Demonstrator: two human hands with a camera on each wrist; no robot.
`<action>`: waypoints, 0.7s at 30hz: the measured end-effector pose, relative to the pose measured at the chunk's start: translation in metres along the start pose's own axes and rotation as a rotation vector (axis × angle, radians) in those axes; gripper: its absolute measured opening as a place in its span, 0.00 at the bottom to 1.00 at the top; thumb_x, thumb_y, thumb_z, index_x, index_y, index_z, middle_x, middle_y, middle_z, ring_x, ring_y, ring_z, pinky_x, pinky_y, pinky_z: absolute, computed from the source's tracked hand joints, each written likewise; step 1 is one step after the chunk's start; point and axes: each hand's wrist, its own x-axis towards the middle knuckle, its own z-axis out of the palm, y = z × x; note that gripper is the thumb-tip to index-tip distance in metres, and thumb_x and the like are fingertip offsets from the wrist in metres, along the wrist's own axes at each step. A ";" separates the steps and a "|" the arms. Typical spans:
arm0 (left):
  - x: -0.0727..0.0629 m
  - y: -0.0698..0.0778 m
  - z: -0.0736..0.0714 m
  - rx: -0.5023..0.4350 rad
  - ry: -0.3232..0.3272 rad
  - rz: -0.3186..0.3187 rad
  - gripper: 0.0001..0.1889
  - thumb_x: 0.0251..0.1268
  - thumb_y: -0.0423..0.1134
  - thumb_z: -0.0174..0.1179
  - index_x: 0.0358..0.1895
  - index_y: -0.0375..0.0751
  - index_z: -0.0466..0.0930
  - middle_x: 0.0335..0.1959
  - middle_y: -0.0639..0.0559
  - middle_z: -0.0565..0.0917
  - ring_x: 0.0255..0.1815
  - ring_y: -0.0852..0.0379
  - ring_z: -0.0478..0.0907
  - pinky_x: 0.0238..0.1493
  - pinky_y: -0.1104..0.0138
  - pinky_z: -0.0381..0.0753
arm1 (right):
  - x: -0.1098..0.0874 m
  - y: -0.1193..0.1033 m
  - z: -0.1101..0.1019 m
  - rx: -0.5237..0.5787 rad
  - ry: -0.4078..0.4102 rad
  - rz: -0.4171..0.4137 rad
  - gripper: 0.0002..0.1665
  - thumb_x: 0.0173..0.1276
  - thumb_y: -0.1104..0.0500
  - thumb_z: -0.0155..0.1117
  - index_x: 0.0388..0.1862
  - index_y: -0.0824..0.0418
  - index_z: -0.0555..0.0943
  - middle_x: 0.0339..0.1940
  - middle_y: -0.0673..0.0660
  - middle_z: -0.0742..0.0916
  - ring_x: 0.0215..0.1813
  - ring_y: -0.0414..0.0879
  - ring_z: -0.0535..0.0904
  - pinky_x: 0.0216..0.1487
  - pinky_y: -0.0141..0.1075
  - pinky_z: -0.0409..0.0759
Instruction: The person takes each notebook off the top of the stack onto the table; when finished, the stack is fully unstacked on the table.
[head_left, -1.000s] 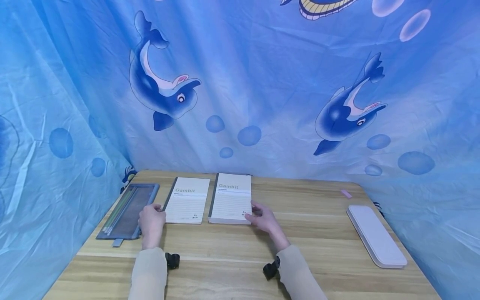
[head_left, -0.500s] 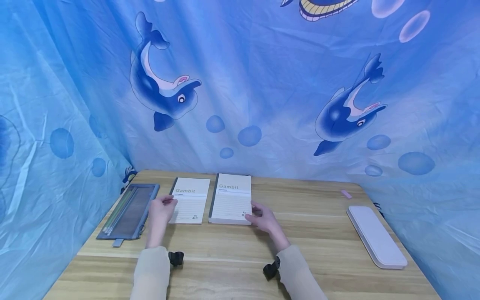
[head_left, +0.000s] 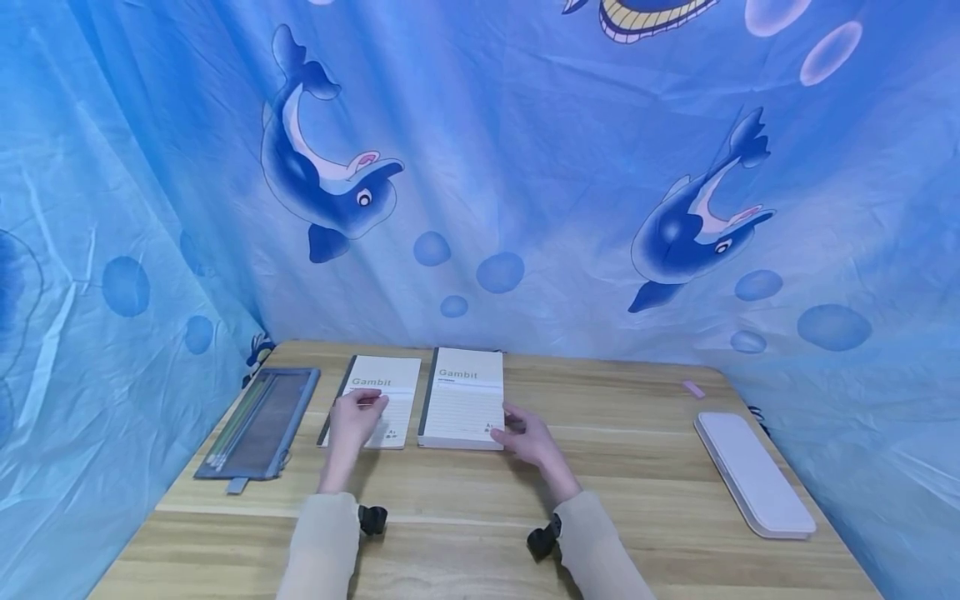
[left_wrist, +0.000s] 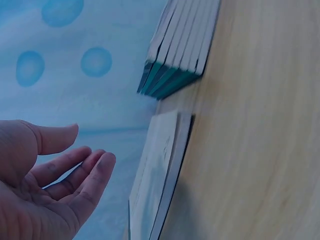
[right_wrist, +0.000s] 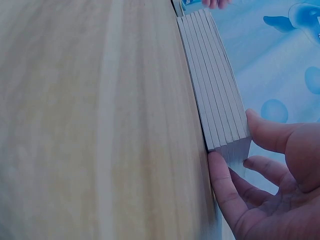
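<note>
My left hand (head_left: 357,415) hovers over the thin notebook stack (head_left: 401,417) on the left, thumb and fingers loosely bent with nothing between them. In the left wrist view that notebook stack (left_wrist: 155,175) lies apart from the fingertips. Beside it stands a thicker stack of notebooks (head_left: 463,400), with a white "Gambit" cover and a dark spine. My right hand (head_left: 528,435) grips this stack's near right corner. In the right wrist view the thumb touches the upper edge of the notebooks (right_wrist: 212,80), while the fingers lie against the side near the table.
A grey mesh pencil pouch (head_left: 258,425) holding pencils lies at the left. On the right are a white oblong case (head_left: 753,475) and a small pink strip (head_left: 693,389). Behind the wooden table (head_left: 450,533) hangs a blue dolphin curtain (head_left: 525,167).
My left hand has moved right, from between the pouch and the thin notebook stack to above that stack. My right hand has stayed at the thick stack.
</note>
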 end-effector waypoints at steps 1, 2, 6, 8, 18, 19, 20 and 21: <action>0.000 0.000 0.003 -0.002 -0.009 0.002 0.16 0.68 0.35 0.61 0.52 0.25 0.81 0.46 0.31 0.84 0.49 0.37 0.82 0.53 0.50 0.79 | 0.000 0.000 0.000 -0.002 -0.001 -0.005 0.40 0.66 0.59 0.71 0.72 0.70 0.67 0.61 0.71 0.79 0.61 0.64 0.76 0.44 0.41 0.86; -0.001 0.001 0.006 -0.004 -0.020 0.001 0.16 0.68 0.35 0.61 0.52 0.25 0.81 0.46 0.31 0.84 0.49 0.37 0.81 0.53 0.50 0.79 | 0.000 0.000 0.000 0.000 0.002 0.001 0.39 0.66 0.59 0.71 0.72 0.69 0.67 0.60 0.70 0.79 0.60 0.64 0.76 0.44 0.41 0.85; -0.002 0.003 0.018 -0.007 -0.063 -0.004 0.16 0.68 0.36 0.61 0.52 0.26 0.81 0.46 0.33 0.85 0.48 0.39 0.82 0.50 0.53 0.81 | 0.000 0.001 0.001 0.002 0.008 0.004 0.39 0.66 0.60 0.71 0.72 0.69 0.67 0.60 0.70 0.80 0.60 0.63 0.77 0.44 0.41 0.85; -0.002 0.004 0.023 -0.005 -0.080 -0.006 0.16 0.68 0.35 0.61 0.52 0.26 0.81 0.45 0.34 0.85 0.46 0.40 0.83 0.43 0.58 0.84 | 0.000 0.001 0.001 0.003 0.010 0.010 0.39 0.66 0.60 0.71 0.72 0.69 0.68 0.60 0.69 0.80 0.60 0.62 0.77 0.44 0.41 0.85; -0.008 0.005 0.038 0.025 -0.164 0.043 0.13 0.67 0.32 0.62 0.48 0.25 0.82 0.41 0.35 0.86 0.44 0.40 0.83 0.50 0.51 0.81 | 0.000 0.001 0.000 0.001 0.014 0.000 0.39 0.65 0.60 0.71 0.72 0.69 0.68 0.60 0.70 0.80 0.59 0.63 0.77 0.44 0.41 0.86; -0.009 0.005 0.040 0.032 -0.169 0.039 0.13 0.67 0.33 0.62 0.48 0.25 0.82 0.41 0.36 0.86 0.44 0.41 0.83 0.50 0.51 0.81 | 0.000 0.001 0.000 0.003 0.013 0.001 0.39 0.65 0.60 0.71 0.72 0.69 0.68 0.60 0.70 0.80 0.59 0.63 0.77 0.44 0.41 0.86; -0.009 0.005 0.042 0.035 -0.173 0.037 0.13 0.67 0.34 0.62 0.48 0.26 0.82 0.41 0.36 0.86 0.44 0.41 0.83 0.50 0.51 0.81 | 0.000 0.000 0.001 0.004 0.012 0.003 0.39 0.65 0.60 0.71 0.72 0.69 0.68 0.60 0.70 0.80 0.59 0.63 0.77 0.44 0.41 0.85; -0.010 0.005 0.043 0.036 -0.176 0.032 0.13 0.66 0.34 0.62 0.48 0.26 0.82 0.41 0.36 0.86 0.44 0.41 0.83 0.50 0.51 0.81 | 0.000 0.001 0.001 0.003 0.009 0.000 0.39 0.65 0.60 0.71 0.72 0.69 0.67 0.60 0.70 0.80 0.59 0.62 0.77 0.44 0.41 0.85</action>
